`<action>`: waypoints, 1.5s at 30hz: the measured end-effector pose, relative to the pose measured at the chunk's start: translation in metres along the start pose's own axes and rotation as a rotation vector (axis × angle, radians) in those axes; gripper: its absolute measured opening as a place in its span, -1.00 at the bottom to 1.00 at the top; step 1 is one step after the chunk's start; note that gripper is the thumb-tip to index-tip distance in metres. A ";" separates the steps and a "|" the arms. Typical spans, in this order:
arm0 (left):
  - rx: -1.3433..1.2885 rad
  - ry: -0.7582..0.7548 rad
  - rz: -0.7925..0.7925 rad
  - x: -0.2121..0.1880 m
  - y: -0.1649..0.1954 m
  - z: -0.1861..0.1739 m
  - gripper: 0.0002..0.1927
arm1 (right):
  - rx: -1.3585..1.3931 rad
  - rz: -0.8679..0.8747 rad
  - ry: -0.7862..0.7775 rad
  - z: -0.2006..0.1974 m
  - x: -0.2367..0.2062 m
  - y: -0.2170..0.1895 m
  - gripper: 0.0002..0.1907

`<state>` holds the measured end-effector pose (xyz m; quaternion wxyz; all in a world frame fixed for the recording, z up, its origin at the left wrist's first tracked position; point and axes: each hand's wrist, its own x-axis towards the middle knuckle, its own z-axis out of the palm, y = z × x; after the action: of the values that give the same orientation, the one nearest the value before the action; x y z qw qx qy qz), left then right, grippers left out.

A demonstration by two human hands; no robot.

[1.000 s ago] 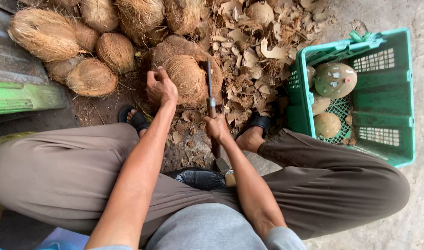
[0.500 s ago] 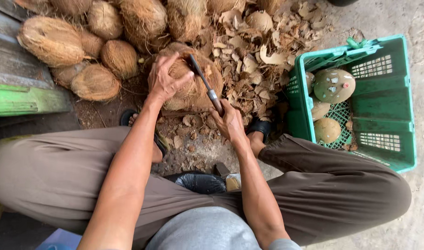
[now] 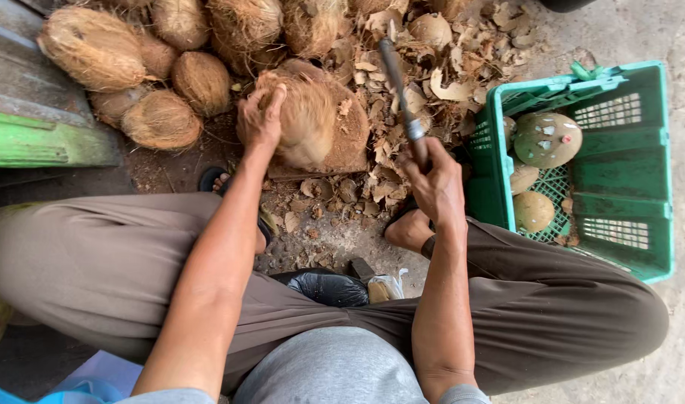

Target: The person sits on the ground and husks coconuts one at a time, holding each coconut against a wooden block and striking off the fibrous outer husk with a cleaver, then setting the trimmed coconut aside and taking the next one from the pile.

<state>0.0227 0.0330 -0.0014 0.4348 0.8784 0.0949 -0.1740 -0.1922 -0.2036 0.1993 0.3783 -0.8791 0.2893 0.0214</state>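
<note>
1. Your knees and lap hide much of the ground near you; the black bag (image 3: 329, 287) between your legs shows only in part, and the pile of husked coconuts (image 3: 170, 75) is cut off at the top edge.
2. The blade end of the chopping knife (image 3: 397, 82) is blurred, so you cannot make out its edge.
3. Your left hand (image 3: 260, 120) lies curled over the left side of the fibrous coconut (image 3: 306, 116), fingers bent onto the husk.
4. That coconut rests on a flat wooden block (image 3: 350, 138), just ahead of your feet, with husk chips (image 3: 432, 67) scattered round it.
5. Your right hand (image 3: 436, 183) is closed tight about the knife's handle.
6. The knife's long axis runs up and slightly left, away from you, its tip raised to the right of the coconut and not touching it.
7. The green crate (image 3: 619, 179) at your right holds peeled coconuts (image 3: 546, 139).
</note>
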 end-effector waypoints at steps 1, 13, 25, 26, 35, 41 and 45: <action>0.011 0.076 -0.050 -0.001 -0.003 0.004 -0.24 | 0.136 -0.012 0.033 0.005 0.001 -0.004 -0.76; 0.021 0.301 0.241 -0.023 0.013 0.048 -0.37 | 0.251 0.062 -0.180 0.107 -0.001 0.010 -0.70; 0.067 0.156 0.394 -0.013 0.017 0.029 -0.35 | 0.416 -0.161 -0.009 0.142 0.015 0.034 -0.91; 0.097 0.135 0.371 -0.013 0.020 0.033 -0.34 | 0.385 0.084 -0.114 0.151 0.017 0.039 -0.79; -0.198 0.276 0.171 -0.019 0.026 0.058 -0.44 | 0.643 0.219 -0.174 0.108 0.005 0.007 -0.65; -0.077 0.038 0.327 0.002 0.017 0.029 -0.55 | 0.979 -0.121 0.159 0.073 0.022 0.004 -0.65; -0.111 0.105 0.550 0.004 0.018 0.031 -0.56 | 0.689 0.004 -0.131 0.120 0.018 0.013 -0.72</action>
<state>0.0254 -0.0029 -0.0071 0.5077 0.8538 -0.1153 0.0016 -0.1621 -0.1387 0.1009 0.6707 -0.6958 0.2562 -0.0203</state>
